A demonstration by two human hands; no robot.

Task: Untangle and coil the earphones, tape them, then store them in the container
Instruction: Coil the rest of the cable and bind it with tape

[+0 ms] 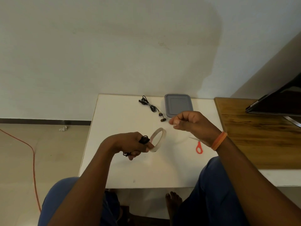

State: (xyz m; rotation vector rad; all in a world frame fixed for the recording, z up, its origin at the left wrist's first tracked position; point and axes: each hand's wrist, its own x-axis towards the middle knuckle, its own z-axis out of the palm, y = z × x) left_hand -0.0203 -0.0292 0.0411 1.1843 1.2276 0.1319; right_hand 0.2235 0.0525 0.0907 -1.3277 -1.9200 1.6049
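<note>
The left hand (130, 143) curls round coiled black earphones (144, 139) and the tape roll (157, 139), while at its 2 o'clock the right hand (191, 124) pinches the pulled tape end, the container (178, 106) at 12 o'clock beyond

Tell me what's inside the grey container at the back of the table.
Cannot tell: the grey container has its lid on, so the inside is hidden. One taped earphone bundle lies outside, left of it. The left hand grips another coiled earphone.
</note>
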